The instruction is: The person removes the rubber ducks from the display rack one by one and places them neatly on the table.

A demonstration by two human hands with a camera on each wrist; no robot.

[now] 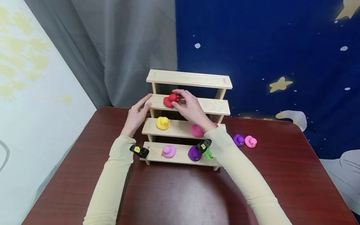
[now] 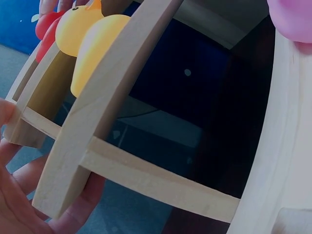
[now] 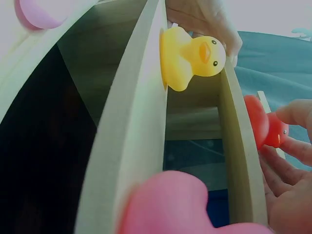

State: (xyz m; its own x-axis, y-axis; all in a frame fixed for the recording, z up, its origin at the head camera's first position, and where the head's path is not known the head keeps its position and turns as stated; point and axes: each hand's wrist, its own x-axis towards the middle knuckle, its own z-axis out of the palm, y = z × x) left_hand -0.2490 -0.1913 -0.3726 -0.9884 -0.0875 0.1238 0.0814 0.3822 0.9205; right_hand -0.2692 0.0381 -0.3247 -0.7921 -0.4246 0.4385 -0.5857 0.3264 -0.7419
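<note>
On the second step from the top of a wooden tiered shelf (image 1: 191,79), a red rubber duck (image 1: 168,102) sits left of centre. My right hand (image 1: 192,107) pinches this duck between thumb and fingers, around its head (image 3: 279,130). Farther left, my left hand (image 1: 135,118) grips the end of that same step, with thumb and fingers at its edges; the left wrist view shows fingers partly hidden behind the boards. One step lower stands a yellow duck (image 1: 163,123). A dark pink duck (image 1: 197,130) on that step is partly covered by my right forearm.
Along the bottom step are a lilac duck (image 1: 169,151), a purple duck (image 1: 194,154) and a green duck (image 1: 209,154), partly hidden. Right of the shelf, another purple duck (image 1: 238,140) and a pink duck (image 1: 251,141) lie on the brown table (image 1: 174,193). Curtains hang behind.
</note>
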